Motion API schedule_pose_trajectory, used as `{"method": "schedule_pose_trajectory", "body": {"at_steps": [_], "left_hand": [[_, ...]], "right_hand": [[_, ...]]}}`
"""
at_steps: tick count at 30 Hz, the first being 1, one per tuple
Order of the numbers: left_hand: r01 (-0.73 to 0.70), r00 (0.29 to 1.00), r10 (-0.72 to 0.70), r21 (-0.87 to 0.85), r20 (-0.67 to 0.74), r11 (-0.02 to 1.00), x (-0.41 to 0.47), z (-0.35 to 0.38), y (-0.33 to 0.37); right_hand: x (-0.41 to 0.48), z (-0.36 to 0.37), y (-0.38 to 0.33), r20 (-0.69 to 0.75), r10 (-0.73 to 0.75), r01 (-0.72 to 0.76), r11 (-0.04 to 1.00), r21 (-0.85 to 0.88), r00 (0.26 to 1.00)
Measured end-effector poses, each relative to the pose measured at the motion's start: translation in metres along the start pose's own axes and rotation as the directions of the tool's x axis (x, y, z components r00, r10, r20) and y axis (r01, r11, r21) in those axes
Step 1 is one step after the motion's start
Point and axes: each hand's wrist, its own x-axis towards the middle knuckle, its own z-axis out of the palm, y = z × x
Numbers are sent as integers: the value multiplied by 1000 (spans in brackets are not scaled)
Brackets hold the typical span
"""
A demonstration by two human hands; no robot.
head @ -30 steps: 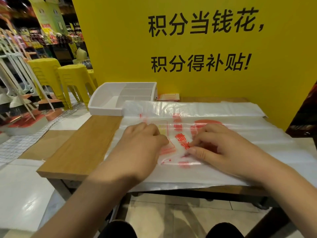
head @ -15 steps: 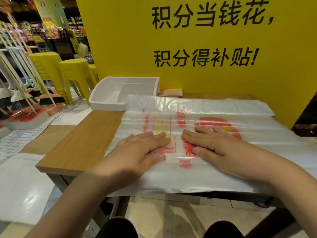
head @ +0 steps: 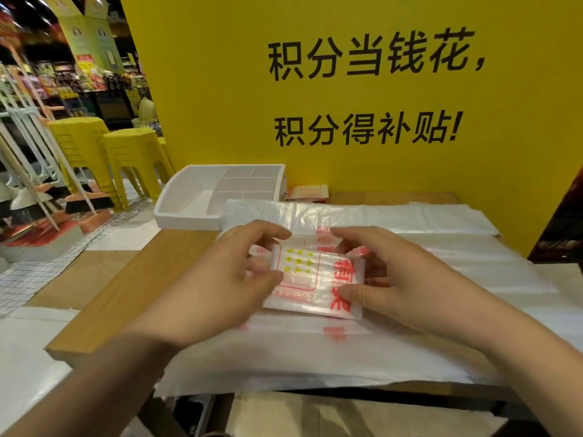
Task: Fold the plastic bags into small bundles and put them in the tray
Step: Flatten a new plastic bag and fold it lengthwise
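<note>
- Plastic bag bundle (head: 312, 280) sits between the two grips: a small folded rectangle of clear film with red print and yellow dots. It seems raised a little off the flat bags (head: 441, 257) spread under both grips on the table (head: 126, 294).
- The left grip (head: 227, 279) pinches the bundle's left edge, thumb on the near face and fingers curled behind. The right grip (head: 407, 279) pinches the right edge in the same way.
- I'd judge the bundle to be almost weightless, soft and slick. Thin film like this has no stiffness of its own, and the folded layers will likely spring apart once the pinch eases.
- The best hold looks to be across the folded layers, with a thumb flat on top to keep them pressed together. A one-sided carry should clamp the loose end, not a single layer.
- The white divided tray (head: 189, 212) lies beyond the left grip, its near wall against the far edge of the flat bags.
- The sheets beneath the grips look equally slippery, so a dragging wrist could pull them along.
</note>
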Motion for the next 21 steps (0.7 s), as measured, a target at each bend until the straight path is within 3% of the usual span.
{"method": "schedule_pose_trajectory", "body": {"at_steps": [4, 6, 10, 11, 13, 15, 16, 19, 21], "left_hand": [[32, 999, -31, -239, 6, 971, 29, -17, 21], [35, 999, -39, -331, -6, 943, 50, -24, 27], [43, 993, -74, -310, -88, 950, 109, -23, 26], [25, 989, -59, -252, -132, 967, 126, -20, 21], [-60, 977, 78, 95, -197, 994, 160, -16, 7], [-134, 973, 206, 477, -101, 869, 189, -10, -9], [-139, 979, 199, 589, -37, 796, 201, -7, -16], [-96, 995, 43, 758, 89, 645, 225, 3, -30], [-132, 987, 7, 793, 159, 595, 234, 9, -37]], "right_hand": [[12, -19, -11, -63, 147, -117, 931, 346, 987], [26, -36, -15, -1, 172, -159, 915, 370, 985], [81, -61, -8, -15, 286, -251, 863, 439, 958], [99, -64, -1, -28, 330, -286, 855, 433, 943], [136, -64, 18, -38, 414, -362, 834, 416, 910], [170, -56, 38, -46, 475, -426, 825, 372, 879], [183, -51, 47, -43, 495, -453, 824, 341, 868], [214, -33, 67, -69, 540, -515, 829, 220, 839], [226, -23, 75, -123, 560, -543, 827, 148, 819]]}}
